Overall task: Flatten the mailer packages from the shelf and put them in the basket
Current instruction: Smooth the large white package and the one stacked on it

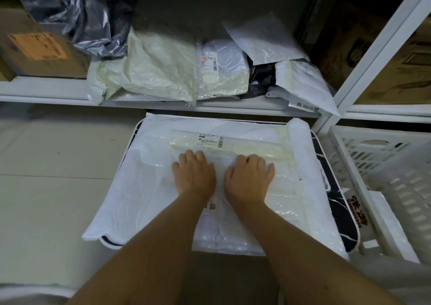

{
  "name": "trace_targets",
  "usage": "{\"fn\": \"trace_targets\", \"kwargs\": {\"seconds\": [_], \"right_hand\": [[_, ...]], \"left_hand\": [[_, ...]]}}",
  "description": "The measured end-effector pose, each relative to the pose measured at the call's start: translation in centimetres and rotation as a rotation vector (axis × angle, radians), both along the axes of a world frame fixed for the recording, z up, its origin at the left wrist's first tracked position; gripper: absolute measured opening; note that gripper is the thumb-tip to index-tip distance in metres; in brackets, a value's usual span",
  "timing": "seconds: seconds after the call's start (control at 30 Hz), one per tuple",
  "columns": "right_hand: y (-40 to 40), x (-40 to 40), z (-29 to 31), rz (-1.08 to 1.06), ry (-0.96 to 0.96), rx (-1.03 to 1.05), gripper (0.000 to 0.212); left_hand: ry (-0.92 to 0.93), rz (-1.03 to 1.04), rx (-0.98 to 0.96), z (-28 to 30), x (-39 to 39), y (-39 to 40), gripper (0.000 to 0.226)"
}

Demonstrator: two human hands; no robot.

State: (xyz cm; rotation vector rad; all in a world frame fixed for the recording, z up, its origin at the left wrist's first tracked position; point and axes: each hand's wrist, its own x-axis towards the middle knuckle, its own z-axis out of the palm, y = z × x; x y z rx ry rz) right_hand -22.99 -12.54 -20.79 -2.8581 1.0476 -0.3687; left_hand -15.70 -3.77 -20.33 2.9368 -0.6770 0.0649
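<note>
A pile of flattened white mailers (144, 188) lies on a dark surface with a white rim (345, 220) in front of me. The top one carries a long folded strip with a barcode label (210, 140). My left hand (194, 176) and my right hand (249, 178) press side by side, palms down, on the top mailer. More crumpled mailers wait on the white shelf (46, 94): a pale green one (161, 69), a clear-wrapped white one (221, 69), white ones (303, 85) at the right and grey-black ones (86, 17) at the back left.
A white slatted plastic basket (387, 169) stands to the right, beside the shelf's upright post (377, 48). Cardboard boxes (35, 48) sit at the shelf's left and further boxes (401, 66) behind the post. Pale floor tiles (53, 164) lie to the left.
</note>
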Motion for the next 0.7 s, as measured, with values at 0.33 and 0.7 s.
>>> {"fn": "trace_targets", "kwargs": {"seconds": [0.33, 0.7], "right_hand": [[-2.5, 2.2, -2.3, 0.181, 0.352, 0.185, 0.058], [-3.6, 1.8, -2.5, 0.174, 0.137, 0.221, 0.049]], "left_hand": [[0.234, -0.155, 0.195, -3.5, 2.0, -1.1, 0.057], [0.320, 0.031, 0.037, -3.6, 2.3, 1.1, 0.081]]}}
